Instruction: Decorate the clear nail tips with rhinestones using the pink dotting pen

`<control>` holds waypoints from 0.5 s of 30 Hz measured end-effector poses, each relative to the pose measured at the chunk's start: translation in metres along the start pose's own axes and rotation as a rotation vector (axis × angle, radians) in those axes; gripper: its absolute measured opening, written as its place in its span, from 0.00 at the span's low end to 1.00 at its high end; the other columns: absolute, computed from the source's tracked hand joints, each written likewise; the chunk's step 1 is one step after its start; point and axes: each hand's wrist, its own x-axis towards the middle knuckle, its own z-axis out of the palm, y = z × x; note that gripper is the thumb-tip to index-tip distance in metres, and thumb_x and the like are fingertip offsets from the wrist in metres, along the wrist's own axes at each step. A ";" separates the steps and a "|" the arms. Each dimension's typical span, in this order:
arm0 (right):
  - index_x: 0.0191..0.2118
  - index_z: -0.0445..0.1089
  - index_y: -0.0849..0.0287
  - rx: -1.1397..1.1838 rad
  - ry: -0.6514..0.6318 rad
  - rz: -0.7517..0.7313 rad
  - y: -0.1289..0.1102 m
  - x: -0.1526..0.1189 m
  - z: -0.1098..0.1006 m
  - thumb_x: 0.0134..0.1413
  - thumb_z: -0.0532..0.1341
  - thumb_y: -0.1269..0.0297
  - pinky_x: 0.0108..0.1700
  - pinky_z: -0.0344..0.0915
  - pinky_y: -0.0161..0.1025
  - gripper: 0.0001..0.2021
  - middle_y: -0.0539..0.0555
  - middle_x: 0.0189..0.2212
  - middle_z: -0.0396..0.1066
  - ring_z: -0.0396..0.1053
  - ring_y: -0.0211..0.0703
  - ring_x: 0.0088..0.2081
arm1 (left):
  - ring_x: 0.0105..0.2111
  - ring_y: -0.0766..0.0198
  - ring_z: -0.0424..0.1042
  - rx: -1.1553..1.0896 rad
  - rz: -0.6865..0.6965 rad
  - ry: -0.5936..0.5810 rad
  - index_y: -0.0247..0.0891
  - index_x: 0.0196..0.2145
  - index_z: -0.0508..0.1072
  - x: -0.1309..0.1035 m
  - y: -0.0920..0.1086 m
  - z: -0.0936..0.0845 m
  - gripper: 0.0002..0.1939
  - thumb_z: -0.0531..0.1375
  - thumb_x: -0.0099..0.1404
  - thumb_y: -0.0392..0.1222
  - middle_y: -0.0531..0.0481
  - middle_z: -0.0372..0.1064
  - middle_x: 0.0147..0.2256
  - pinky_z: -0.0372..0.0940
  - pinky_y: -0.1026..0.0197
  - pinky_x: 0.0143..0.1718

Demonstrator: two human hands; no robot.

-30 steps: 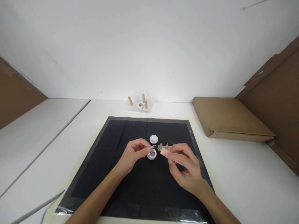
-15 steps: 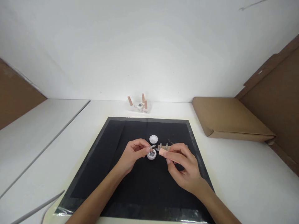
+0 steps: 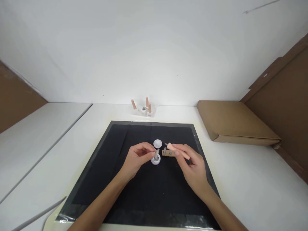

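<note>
Over the black mat (image 3: pixel 134 195), my left hand (image 3: pixel 141 158) pinches a small greyish nail tip (image 3: pixel 157 153) above a small white jar (image 3: pixel 155 161). My right hand (image 3: pixel 190 163) grips the peach handle of a brush (image 3: pixel 178 151), whose dark tip points left toward a round white lid (image 3: pixel 158 143) behind the jar. Between the hands lies a tan strip (image 3: pixel 168 153) with small grey pieces standing on it; my right fingers hide its right end.
A clear tray (image 3: pixel 154 112) with several peach-capped bottles stands behind the mat. At the right lies a brown cardboard box (image 3: pixel 238 123). Brown cardboard panels stand at both sides, and a white wall rises behind.
The brush in my right hand has swung so its tip points up and left, near the lid. The nail tip in my left hand is tilted more upright. More of the tan strip shows.
</note>
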 end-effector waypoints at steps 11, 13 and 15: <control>0.33 0.74 0.56 -0.049 0.019 -0.007 0.000 0.001 0.002 0.54 0.59 0.69 0.30 0.67 0.38 0.05 0.52 0.27 0.73 0.69 0.40 0.27 | 0.26 0.67 0.70 0.006 0.014 -0.018 0.33 0.21 0.76 -0.001 0.001 0.004 0.06 0.70 0.46 0.35 0.49 0.71 0.26 0.66 0.65 0.27; 0.39 0.73 0.56 -0.055 -0.064 -0.006 0.000 0.000 0.002 0.57 0.57 0.69 0.29 0.68 0.38 0.08 0.51 0.26 0.73 0.69 0.40 0.25 | 0.27 0.67 0.70 0.011 0.017 -0.028 0.33 0.21 0.76 -0.001 0.000 0.004 0.06 0.70 0.47 0.35 0.49 0.71 0.27 0.66 0.65 0.28; 0.44 0.71 0.55 -0.047 -0.144 0.015 0.001 0.000 0.001 0.59 0.55 0.68 0.30 0.68 0.37 0.10 0.50 0.24 0.72 0.70 0.39 0.24 | 0.27 0.66 0.70 0.016 0.023 -0.033 0.33 0.21 0.76 -0.001 0.000 0.004 0.06 0.70 0.47 0.36 0.49 0.71 0.27 0.66 0.65 0.28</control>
